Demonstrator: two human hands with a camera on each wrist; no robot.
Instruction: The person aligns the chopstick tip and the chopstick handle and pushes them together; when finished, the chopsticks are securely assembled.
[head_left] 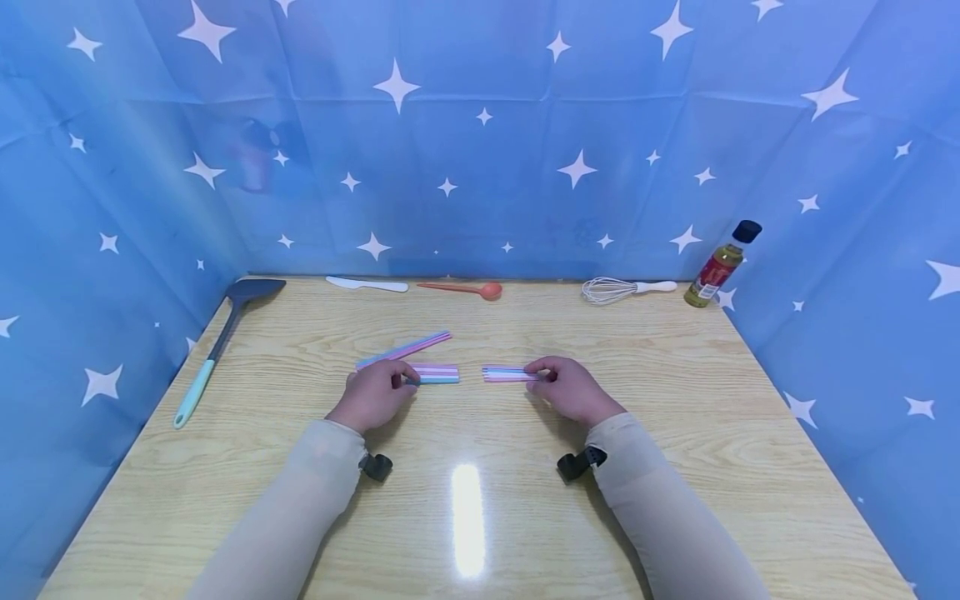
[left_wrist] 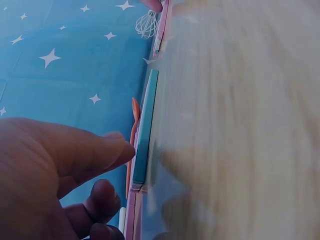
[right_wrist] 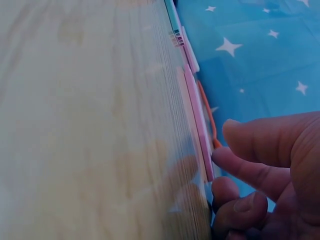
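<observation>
My left hand (head_left: 377,392) is at the left end of a small bundle of thin pink, white and teal sticks (head_left: 441,375). In the left wrist view its thumb and a finger lie close together beside the teal stick (left_wrist: 146,130); whether they touch it is hard to tell. Just behind that hand, another bundle of blue and pink sticks (head_left: 412,345) lies slanted. My right hand (head_left: 572,390) is at the right end of a third bundle of sticks (head_left: 506,374). The right wrist view shows its thumb apart from the pink stick (right_wrist: 200,125), with a fingertip close by it.
Along the table's back edge lie a white knife (head_left: 367,284), an orange spoon (head_left: 461,288) and a whisk (head_left: 626,288). A bottle (head_left: 720,267) stands at the back right corner. On the left lies a spatula (head_left: 217,346). A blue starry curtain (head_left: 480,183) surrounds the table.
</observation>
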